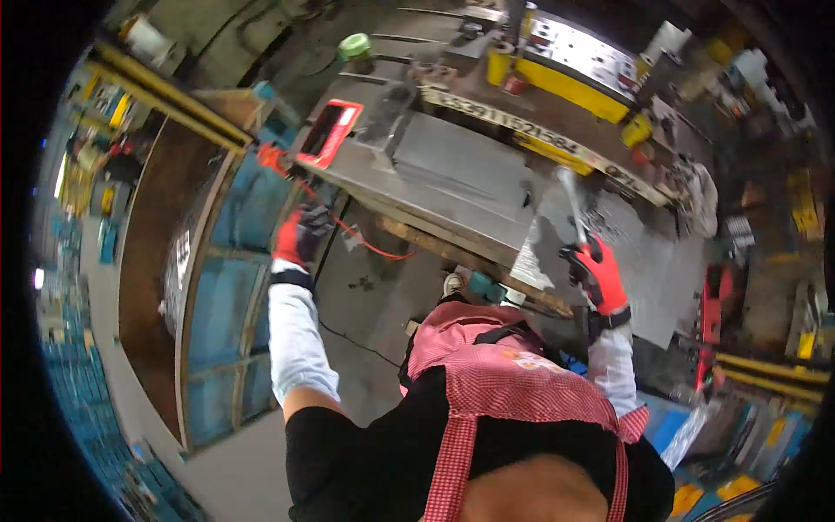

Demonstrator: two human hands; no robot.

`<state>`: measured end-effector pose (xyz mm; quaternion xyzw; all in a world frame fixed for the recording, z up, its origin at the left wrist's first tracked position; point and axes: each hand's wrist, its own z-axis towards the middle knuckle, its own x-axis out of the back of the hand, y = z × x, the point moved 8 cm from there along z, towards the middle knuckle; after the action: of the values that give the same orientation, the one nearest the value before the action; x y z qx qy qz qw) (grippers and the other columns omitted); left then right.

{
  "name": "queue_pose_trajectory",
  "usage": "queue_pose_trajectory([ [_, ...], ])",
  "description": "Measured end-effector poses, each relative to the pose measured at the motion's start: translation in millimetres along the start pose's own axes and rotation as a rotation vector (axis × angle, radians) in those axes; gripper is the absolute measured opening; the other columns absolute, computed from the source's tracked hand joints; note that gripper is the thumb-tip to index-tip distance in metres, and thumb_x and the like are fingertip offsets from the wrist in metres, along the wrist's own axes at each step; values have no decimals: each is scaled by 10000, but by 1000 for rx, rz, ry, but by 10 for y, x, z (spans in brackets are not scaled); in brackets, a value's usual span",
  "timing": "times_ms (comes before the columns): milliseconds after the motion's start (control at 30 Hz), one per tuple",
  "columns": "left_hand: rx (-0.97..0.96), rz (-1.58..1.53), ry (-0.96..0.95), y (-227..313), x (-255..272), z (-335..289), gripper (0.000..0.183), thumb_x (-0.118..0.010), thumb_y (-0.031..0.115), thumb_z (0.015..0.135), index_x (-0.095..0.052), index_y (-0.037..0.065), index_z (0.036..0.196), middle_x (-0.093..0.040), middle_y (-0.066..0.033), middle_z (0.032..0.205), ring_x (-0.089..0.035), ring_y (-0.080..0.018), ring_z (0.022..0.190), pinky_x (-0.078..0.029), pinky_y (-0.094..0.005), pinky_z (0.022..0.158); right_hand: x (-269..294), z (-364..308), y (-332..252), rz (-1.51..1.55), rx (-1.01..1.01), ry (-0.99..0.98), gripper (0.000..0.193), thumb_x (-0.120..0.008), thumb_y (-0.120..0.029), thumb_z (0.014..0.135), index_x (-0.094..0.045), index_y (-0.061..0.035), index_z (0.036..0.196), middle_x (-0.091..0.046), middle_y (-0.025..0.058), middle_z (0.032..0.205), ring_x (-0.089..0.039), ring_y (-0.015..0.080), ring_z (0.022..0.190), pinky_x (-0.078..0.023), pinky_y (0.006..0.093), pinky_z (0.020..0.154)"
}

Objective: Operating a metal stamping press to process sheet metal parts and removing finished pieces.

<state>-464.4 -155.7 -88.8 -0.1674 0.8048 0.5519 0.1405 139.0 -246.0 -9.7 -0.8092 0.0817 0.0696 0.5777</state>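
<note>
My right hand [598, 277], in a red and black glove, is closed round the lower end of a pale, slim tool [575, 204] with a broader tip; I cannot make out its exact kind. The tool points away from me over a shiny metal sheet [648, 283], which has dark, wet-looking patches. My left hand [300, 237], gloved alike, hangs to the left of the press bench [409, 202] with its fingers loosely apart and nothing visible in them. A red cord [376, 250] runs beside it. Another flat grey sheet [461, 157] lies on the bench.
A press with yellow blocks [570, 87] stands behind the bench. On the bench's left lies a red-framed panel [330, 133], with a green-lidded container [355, 47] farther back. A large wooden-walled bin with blue inside [228, 300] stands at left. A yellow-black post [165, 96] slants above it.
</note>
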Motion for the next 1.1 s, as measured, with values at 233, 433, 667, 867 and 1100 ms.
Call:
queue_pose_trajectory([
  [233, 463, 178, -673, -1565, -2436, -142, 412, -412, 281, 900, -415, 24, 1222, -560, -166, 1080, -574, -281, 935, -472, -378, 795, -354, 1034, -91, -458, 140, -157, 195, -563, -223, 826, -525, -38, 874, -480, -22, 684, -423, 63, 611, -373, 225, 541],
  [433, 462, -19, -634, -1326, -3287, -239, 473, -408, 355, 899, -388, 38, 1250, -553, -157, 1098, -563, -260, 967, -438, -369, 861, -524, 960, -246, -356, -49, -132, 170, -606, -187, 763, -553, -65, 870, -517, -40, 727, -448, 50, 608, -374, 221, 504],
  [667, 299, -713, -402, -1444, -3144, 802, 250, -527, 358, 831, -526, 169, 995, -571, -32, 909, -544, -183, 792, -445, -327, 682, -633, 661, -532, -418, 169, -71, 522, -633, -126, 738, -450, -45, 1220, -531, -16, 793, -478, 56, 668, -422, 223, 582],
  [867, 198, 121, -18, -1173, -2754, -33, 433, -447, 546, 826, -568, 133, 781, -505, 6, 572, -442, -84, 447, -315, -231, 384, -567, 108, -497, -561, 129, -192, 580, -640, -236, 715, -439, 0, 1205, -570, 21, 774, -512, 105, 714, -434, 274, 699],
  [1100, -502, 790, -377, -627, -2813, -453, 399, -436, 301, 858, -510, 26, 1137, -608, -75, 799, -568, -171, 615, -455, -293, 588, -449, -552, -233, -321, 71, -306, 622, -659, -179, 687, -417, -41, 1243, -525, -2, 776, -473, 118, 707, -409, 264, 699],
])
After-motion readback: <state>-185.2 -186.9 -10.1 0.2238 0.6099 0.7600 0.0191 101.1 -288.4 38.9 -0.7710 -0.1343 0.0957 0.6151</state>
